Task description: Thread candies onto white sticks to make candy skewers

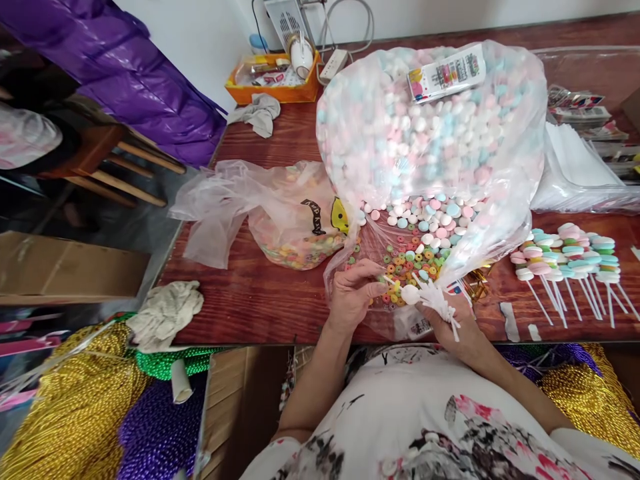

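Left hand (353, 293) at the near table edge, fingertips pinched on a single stick (390, 281), its tip meeting the white disc candy (410, 294). Right hand (457, 327) is curled tight around a bundle of sticks (439, 303). Just beyond sits the big candy bag (425, 133); finished lollipops (565, 257) lie right.

Black lettering on small bag (280, 207), illegible

Bright, even daylight; soft glare whitens the big plastic bag (430, 133); shadows are faint; wide-lens bending curves the table edge (225, 341); the far left is dim
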The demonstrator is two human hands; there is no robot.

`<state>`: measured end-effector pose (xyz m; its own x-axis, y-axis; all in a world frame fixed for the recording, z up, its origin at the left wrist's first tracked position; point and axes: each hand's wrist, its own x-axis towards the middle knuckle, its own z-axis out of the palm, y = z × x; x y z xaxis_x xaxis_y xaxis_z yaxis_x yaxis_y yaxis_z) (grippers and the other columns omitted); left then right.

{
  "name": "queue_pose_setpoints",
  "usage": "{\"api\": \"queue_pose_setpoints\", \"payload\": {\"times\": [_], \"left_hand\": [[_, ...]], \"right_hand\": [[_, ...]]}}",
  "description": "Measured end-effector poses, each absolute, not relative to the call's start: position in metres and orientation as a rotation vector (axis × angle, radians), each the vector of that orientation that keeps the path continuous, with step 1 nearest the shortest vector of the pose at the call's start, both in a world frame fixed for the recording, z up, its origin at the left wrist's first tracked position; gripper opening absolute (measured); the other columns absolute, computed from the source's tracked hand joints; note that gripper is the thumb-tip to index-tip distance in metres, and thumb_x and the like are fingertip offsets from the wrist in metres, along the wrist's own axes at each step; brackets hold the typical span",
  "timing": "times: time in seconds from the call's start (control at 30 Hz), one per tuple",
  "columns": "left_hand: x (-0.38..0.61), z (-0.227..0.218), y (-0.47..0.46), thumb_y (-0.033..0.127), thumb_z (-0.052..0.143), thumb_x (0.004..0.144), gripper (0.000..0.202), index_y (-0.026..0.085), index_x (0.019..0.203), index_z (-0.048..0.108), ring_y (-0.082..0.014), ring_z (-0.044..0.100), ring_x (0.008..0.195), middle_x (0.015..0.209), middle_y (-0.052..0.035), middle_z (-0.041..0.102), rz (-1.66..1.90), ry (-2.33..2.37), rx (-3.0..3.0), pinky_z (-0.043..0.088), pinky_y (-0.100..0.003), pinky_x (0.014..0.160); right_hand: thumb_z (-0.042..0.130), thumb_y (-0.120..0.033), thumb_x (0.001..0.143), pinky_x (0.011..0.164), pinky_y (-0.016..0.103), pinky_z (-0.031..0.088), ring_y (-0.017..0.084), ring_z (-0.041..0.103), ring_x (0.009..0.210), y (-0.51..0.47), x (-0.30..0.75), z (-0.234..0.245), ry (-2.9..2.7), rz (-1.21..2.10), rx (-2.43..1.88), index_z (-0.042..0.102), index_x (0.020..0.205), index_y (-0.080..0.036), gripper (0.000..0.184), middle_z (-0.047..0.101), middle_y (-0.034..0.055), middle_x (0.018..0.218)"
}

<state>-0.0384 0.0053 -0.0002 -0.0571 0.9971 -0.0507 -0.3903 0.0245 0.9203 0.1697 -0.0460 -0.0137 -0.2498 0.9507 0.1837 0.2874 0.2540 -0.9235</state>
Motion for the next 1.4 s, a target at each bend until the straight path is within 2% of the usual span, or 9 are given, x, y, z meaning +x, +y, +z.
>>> {"api": "queue_pose_setpoints", "payload": {"times": [0.17, 0.27, 0.37, 0.47, 0.6, 0.83, 1.03, 1.17, 1.4], "left_hand": [[-0.06, -0.012, 0.012, 0.034, 0.088, 0.071, 0.017, 0.021, 0.08, 0.08, -0.0096, 0.056, 0.05, 0.067, 0.0009, 0.069, 1.333, 1.238, 1.053, 0.047, -0.023, 0.048], [-0.077, -0.018, 0.021, 0.026, 0.071, 0.085, 0.011, 0.021, 0.09, 0.08, -0.0186, 0.067, 0.077, 0.086, -0.0052, 0.074, 1.231, 1.593, 1.613, 0.057, -0.035, 0.075], [-0.077, -0.016, 0.027, 0.02, 0.061, 0.09, 0.02, 0.021, 0.1, 0.079, -0.0263, 0.065, 0.102, 0.106, -0.0107, 0.072, 0.902, 1.824, 2.105, 0.054, -0.043, 0.094], [-0.056, -0.01, 0.03, 0.024, 0.056, 0.096, 0.022, 0.019, 0.103, 0.077, -0.0262, 0.062, 0.101, 0.101, -0.0106, 0.069, 0.551, 1.726, 2.318, 0.053, -0.04, 0.089], [-0.029, -0.009, 0.035, 0.016, 0.058, 0.091, 0.019, 0.016, 0.085, 0.076, -0.03, 0.061, 0.103, 0.097, -0.0135, 0.069, 0.193, 1.643, 2.374, 0.053, -0.041, 0.082], [-0.037, -0.019, 0.023, 0.025, 0.071, 0.087, 0.011, 0.018, 0.079, 0.076, -0.0204, 0.069, 0.079, 0.084, -0.006, 0.077, 1.047, 1.399, 1.714, 0.057, -0.038, 0.079], [-0.034, -0.003, 0.009, 0.03, 0.095, 0.059, 0.024, 0.018, 0.069, 0.076, -0.0166, 0.071, 0.062, 0.076, -0.0032, 0.078, 1.158, 1.002, 0.752, 0.059, -0.029, 0.059], [-0.03, -0.002, 0.007, 0.027, 0.099, 0.055, 0.027, 0.019, 0.065, 0.075, -0.0154, 0.072, 0.067, 0.074, -0.0015, 0.077, 1.261, 0.935, 0.81, 0.062, -0.029, 0.067], [-0.02, -0.014, -0.002, 0.018, 0.091, 0.072, 0.014, 0.022, 0.074, 0.077, -0.0145, 0.073, 0.078, 0.084, -0.0025, 0.076, 1.491, 1.007, 1.513, 0.06, -0.028, 0.074]], "right_hand": [[0.062, -0.028, 0.097, 0.075, 0.028, 0.055, 0.018, 0.068, 0.072, -0.045, 0.183, -0.014, -1.585, 0.995, -1.244, 0.075, 0.098, -0.024, 0.015, 0.075, 0.0, 0.082], [0.061, -0.029, 0.098, 0.075, 0.028, 0.056, 0.019, 0.07, 0.076, -0.044, 0.19, -0.017, -1.584, 0.925, -1.278, 0.075, 0.098, -0.023, 0.016, 0.076, 0.0015, 0.085], [0.061, -0.028, 0.097, 0.073, 0.028, 0.056, 0.019, 0.069, 0.076, -0.046, 0.194, -0.023, -1.604, 0.911, -1.299, 0.074, 0.099, -0.022, 0.015, 0.076, 0.0023, 0.086], [0.06, -0.026, 0.097, 0.064, 0.026, 0.051, 0.016, 0.062, 0.066, -0.05, 0.193, -0.029, -1.632, 0.916, -1.297, 0.07, 0.091, -0.022, 0.013, 0.071, -0.0003, 0.078], [0.058, -0.018, 0.094, 0.057, 0.025, 0.042, 0.013, 0.049, 0.056, -0.052, 0.193, -0.031, -1.703, 0.845, -1.265, 0.059, 0.074, -0.021, 0.02, 0.056, -0.0036, 0.065], [0.052, -0.01, 0.087, 0.058, 0.027, 0.042, 0.016, 0.054, 0.059, -0.052, 0.191, -0.029, -1.79, 0.854, -1.209, 0.067, 0.091, -0.022, 0.02, 0.062, -0.0022, 0.071], [0.049, -0.007, 0.085, 0.068, 0.029, 0.048, 0.019, 0.062, 0.072, -0.051, 0.186, -0.022, -1.828, 0.971, -1.145, 0.07, 0.104, -0.024, 0.033, 0.07, 0.0014, 0.085], [0.048, -0.008, 0.087, 0.065, 0.028, 0.044, 0.018, 0.058, 0.069, -0.051, 0.186, -0.018, -1.885, 0.984, -1.142, 0.067, 0.094, -0.022, 0.025, 0.067, 0.0013, 0.08], [0.051, -0.013, 0.095, 0.063, 0.028, 0.043, 0.016, 0.052, 0.062, -0.058, 0.187, -0.025, -1.76, 0.896, -1.221, 0.065, 0.089, -0.022, 0.017, 0.061, -0.0009, 0.072]]}}
